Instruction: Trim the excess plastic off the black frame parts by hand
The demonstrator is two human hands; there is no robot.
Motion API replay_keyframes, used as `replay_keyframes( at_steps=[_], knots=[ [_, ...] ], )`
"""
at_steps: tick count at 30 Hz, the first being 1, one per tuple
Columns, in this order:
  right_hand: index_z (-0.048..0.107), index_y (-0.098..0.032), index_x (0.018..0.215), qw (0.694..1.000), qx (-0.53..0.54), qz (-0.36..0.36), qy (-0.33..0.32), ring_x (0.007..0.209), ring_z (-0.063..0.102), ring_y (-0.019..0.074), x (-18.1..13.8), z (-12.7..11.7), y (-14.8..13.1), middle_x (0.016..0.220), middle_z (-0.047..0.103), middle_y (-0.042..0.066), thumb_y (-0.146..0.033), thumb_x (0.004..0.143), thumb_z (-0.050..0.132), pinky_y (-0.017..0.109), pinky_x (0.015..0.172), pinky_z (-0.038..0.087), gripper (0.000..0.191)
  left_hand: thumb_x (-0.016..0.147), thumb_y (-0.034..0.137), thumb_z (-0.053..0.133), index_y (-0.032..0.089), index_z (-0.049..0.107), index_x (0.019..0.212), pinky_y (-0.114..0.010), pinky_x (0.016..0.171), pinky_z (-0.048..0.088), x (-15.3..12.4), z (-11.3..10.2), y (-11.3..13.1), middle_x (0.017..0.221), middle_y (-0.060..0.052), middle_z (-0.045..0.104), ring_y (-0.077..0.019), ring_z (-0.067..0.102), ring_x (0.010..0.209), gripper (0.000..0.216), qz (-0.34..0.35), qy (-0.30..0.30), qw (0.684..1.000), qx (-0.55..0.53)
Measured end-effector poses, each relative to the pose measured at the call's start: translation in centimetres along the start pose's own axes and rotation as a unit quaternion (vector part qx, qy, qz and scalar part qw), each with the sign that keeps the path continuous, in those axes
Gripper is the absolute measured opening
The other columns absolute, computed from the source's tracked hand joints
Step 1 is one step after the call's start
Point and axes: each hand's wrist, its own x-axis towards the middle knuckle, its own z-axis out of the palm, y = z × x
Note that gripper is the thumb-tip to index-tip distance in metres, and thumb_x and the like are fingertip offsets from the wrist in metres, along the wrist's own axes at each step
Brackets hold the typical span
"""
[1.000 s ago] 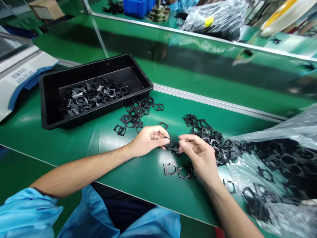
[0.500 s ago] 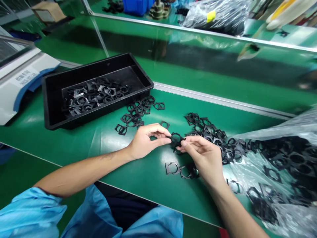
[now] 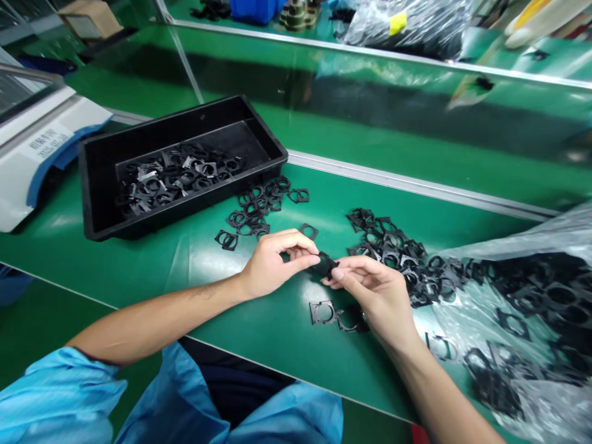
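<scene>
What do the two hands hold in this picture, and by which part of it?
A small black piece. The left hand pinches one end with its fingers; the right hand grips the opposite end. Finer details cannot be told.

And here's the room: a green counter stretches across, its top catching bright patches of light! Along its back runs a pale metal strip, and rising behind it, a glossy green panel with a dark band across it, capped by a metal rail. A slim post stands to the left. Over beyond the rail, another green worktop, cluttered and blurring towards the right! Upper left, a cardboard box; down below, green floor.
</scene>
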Motion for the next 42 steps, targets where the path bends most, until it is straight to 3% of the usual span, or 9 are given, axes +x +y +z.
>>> replay_keyframes(
  at_steps=[6,17,21,25,29,35,39,42],
  knots=[
    [0.074,-0.021,0.08,1.0,-0.005,-0.005,0.003,0.064,0.075,0.0194,-0.13,0.0,-0.12,0.067,0.076,0.003,-0.045,0.07,0.09,0.031,0.068,0.065,0.03,0.087,0.03,0.074,0.016,0.072,0.082,-0.021,0.058,0.048,-0.08,0.05,0.32,0.073,0.0,0.067,-0.0088,0.057,0.061,0.015,0.021,-0.003,1.0,0.014],
    [0.073,-0.021,0.078,1.0,-0.018,-0.01,-0.012,0.063,0.075,0.0193,-0.14,-0.01,-0.12,0.067,0.076,0.003,-0.045,0.072,0.088,0.03,0.066,0.064,0.029,0.087,0.033,0.074,0.016,0.071,0.082,-0.021,0.057,0.048,-0.15,0.06,0.35,0.071,0.0,0.067,-0.0085,0.056,0.058,0.018,0.016,0.003,0.999,0.037],
    [0.073,-0.021,0.079,1.0,-0.008,-0.011,-0.017,0.063,0.074,0.0181,-0.07,-0.04,0.01,0.067,0.076,0.002,-0.043,0.073,0.088,0.028,0.067,0.063,0.028,0.087,0.03,0.073,0.017,0.071,0.082,-0.022,0.062,0.051,-0.05,0.0,0.35,0.076,-0.001,0.066,-0.0099,0.059,0.066,0.015,0.035,-0.005,0.998,0.055],
    [0.074,-0.021,0.08,1.0,0.005,-0.008,-0.015,0.065,0.075,0.018,-0.05,-0.04,-0.08,0.069,0.076,0.002,-0.042,0.072,0.089,0.028,0.069,0.063,0.027,0.088,0.03,0.073,0.016,0.069,0.084,-0.024,0.071,0.059,-0.23,0.19,0.17,0.095,-0.006,0.07,-0.0123,0.068,0.08,0.014,0.018,-0.009,1.0,0.015],
    [0.074,-0.022,0.081,1.0,-0.01,-0.008,-0.017,0.065,0.074,0.0186,-0.2,0.1,-0.12,0.07,0.076,0.002,-0.044,0.073,0.088,0.029,0.069,0.063,0.028,0.089,0.028,0.071,0.015,0.068,0.087,-0.021,0.07,0.061,-0.45,0.37,0.1,0.09,-0.006,0.073,-0.0122,0.071,0.078,0.013,0.0,-0.012,1.0,-0.009],
    [0.074,-0.021,0.079,0.983,-0.137,-0.12,0.019,0.063,0.07,0.017,-0.49,0.32,0.47,0.071,0.073,0.002,-0.043,0.078,0.084,0.027,0.063,0.06,0.024,0.088,0.021,0.073,0.016,0.067,0.085,-0.024,0.076,0.06,-0.37,0.19,0.43,0.088,-0.005,0.075,-0.0137,0.072,0.083,0.008,0.132,-0.003,0.989,0.07],
    [0.073,-0.02,0.079,0.953,-0.215,-0.212,0.036,0.065,0.068,0.0159,-0.58,0.09,0.46,0.076,0.073,0.002,-0.032,0.088,0.075,0.026,0.064,0.059,0.015,0.089,0.022,0.072,0.016,0.067,0.095,-0.023,0.076,0.06,-0.39,0.18,0.47,0.091,-0.007,0.075,-0.0137,0.072,0.085,0.01,0.139,0.005,0.988,0.07],
    [0.072,-0.021,0.081,0.937,-0.238,-0.252,0.037,0.065,0.067,0.0149,-0.6,-0.06,0.31,0.076,0.073,0.002,-0.023,0.089,0.073,0.025,0.064,0.057,0.009,0.09,0.021,0.07,0.016,0.066,0.091,-0.025,0.081,0.06,-0.35,0.15,0.54,0.09,-0.006,0.075,-0.0145,0.072,0.087,0.006,0.145,0.008,0.987,0.073]
  ],
)
